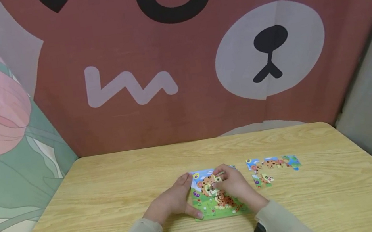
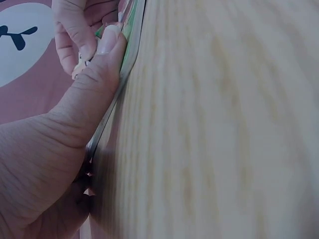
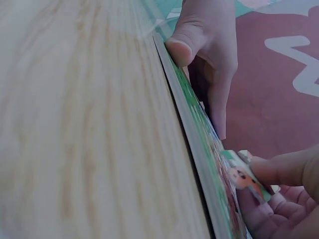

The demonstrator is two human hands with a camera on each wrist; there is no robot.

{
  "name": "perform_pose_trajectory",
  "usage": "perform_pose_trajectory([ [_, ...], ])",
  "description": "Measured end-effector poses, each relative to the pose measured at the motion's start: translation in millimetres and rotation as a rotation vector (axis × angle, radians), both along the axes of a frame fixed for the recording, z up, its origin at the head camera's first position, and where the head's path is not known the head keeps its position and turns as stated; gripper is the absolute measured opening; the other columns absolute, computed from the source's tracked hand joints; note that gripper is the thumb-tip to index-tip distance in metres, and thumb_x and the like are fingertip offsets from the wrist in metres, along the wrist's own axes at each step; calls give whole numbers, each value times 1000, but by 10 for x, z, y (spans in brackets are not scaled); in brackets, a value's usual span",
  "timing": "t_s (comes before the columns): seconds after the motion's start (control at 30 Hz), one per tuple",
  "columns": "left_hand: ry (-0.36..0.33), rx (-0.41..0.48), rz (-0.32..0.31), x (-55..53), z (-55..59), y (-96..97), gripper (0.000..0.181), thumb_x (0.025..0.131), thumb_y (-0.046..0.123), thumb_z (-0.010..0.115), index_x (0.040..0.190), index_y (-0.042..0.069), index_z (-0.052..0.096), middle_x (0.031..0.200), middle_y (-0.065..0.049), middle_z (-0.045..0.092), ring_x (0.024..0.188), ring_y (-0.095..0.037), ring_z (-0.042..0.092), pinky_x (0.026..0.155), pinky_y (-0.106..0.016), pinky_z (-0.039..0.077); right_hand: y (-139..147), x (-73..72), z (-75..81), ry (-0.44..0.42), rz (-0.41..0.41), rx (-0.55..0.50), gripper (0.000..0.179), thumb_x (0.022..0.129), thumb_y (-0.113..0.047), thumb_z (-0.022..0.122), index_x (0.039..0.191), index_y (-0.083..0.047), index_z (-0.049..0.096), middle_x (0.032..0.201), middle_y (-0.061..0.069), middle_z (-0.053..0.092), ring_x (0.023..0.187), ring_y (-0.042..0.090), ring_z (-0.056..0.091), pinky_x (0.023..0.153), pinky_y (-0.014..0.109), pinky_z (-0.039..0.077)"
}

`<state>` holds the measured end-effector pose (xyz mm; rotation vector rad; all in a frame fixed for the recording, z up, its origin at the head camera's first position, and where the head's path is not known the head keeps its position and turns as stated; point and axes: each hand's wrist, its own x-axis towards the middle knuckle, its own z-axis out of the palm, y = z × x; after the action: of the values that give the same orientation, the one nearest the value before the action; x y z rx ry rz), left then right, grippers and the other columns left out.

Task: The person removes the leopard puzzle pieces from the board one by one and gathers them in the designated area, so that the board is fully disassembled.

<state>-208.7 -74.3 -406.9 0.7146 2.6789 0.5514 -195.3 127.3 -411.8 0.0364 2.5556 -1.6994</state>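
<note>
A cartoon leopard jigsaw puzzle board (image 1: pixel 207 211) with a green and blue picture lies flat on the table. My left hand (image 1: pixel 175 200) rests along its left edge, fingers near the far corner and the straight thumb (image 2: pixel 97 69) at the near corner. Above the middle of the picture, my right hand (image 1: pixel 235 186) pinches a puzzle piece (image 3: pixel 244 177) between thumb and fingers. Green and orange patches show on that piece, which is tilted over the board in the right wrist view.
Right of the board, several loose puzzle pieces (image 1: pixel 273 163) lie in a row on the wooden table (image 1: pixel 110 191), with more pieces (image 1: pixel 263 180) just in front. A printed bear curtain (image 1: pixel 199 110) hangs behind the table's far edge.
</note>
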Motion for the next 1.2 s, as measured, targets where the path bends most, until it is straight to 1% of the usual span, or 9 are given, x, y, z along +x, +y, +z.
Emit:
perform_pose_trajectory([
  [0.17,-2,4,8,8,5,3,127,52,58,79,147,1,16,155,-15,12,142,-29,12,114,-42,21,29,4,10,10,-53,-96,26,78,3,68,103,-1,58,69,1,37,61,14,46,57,28,53],
  [0.37,1,-1,5,1,-11,-2,129,50,61,77,148,2,16,155,-14,11,142,-28,11,114,-42,19,115,19,22,20,-112,-160,29,78,0,70,105,-4,61,68,-1,37,61,13,40,60,29,54],
  [0.47,-8,-5,11,0,-15,-3,129,50,61,76,148,3,15,155,-13,10,142,-27,10,115,-42,19,155,47,52,25,-130,-167,31,77,-1,70,107,-3,61,69,0,43,61,12,44,59,28,52],
  [0.53,-12,-9,16,0,-17,-1,130,49,62,76,148,4,15,155,-12,10,142,-27,10,115,-41,18,182,68,80,20,-135,-194,32,77,-1,70,108,-2,60,71,1,49,63,13,50,60,28,53],
  [0.63,-11,-14,18,-2,-24,3,130,48,62,75,148,4,16,155,-11,10,143,-26,9,115,-41,18,232,94,119,11,-136,-222,34,78,-3,71,110,-2,59,71,2,53,66,15,57,63,29,54],
  [0.8,-5,-16,18,-3,-28,0,130,49,62,75,148,4,16,155,-11,10,143,-26,9,115,-41,18,331,121,152,3,-110,-216,33,82,-8,69,113,-4,57,78,4,59,72,16,61,68,31,55],
  [0.93,-6,-9,21,2,-26,-3,129,49,61,76,148,3,16,155,-12,10,142,-27,10,115,-42,19,405,156,170,4,-113,-212,34,84,-9,67,115,-3,56,86,6,60,75,16,60,68,30,54],
  [1.07,-8,2,19,7,-19,-1,129,49,61,77,148,3,17,155,-13,11,142,-28,11,114,-43,20,477,180,172,10,-126,-220,37,83,-8,67,117,-2,55,83,5,59,75,16,59,68,27,54],
  [1.2,-14,3,22,2,-28,1,129,49,61,77,148,4,17,155,-12,11,142,-27,11,114,-42,20,558,200,160,9,-141,-234,39,82,-7,67,118,0,53,78,1,54,73,13,56,66,24,52],
])
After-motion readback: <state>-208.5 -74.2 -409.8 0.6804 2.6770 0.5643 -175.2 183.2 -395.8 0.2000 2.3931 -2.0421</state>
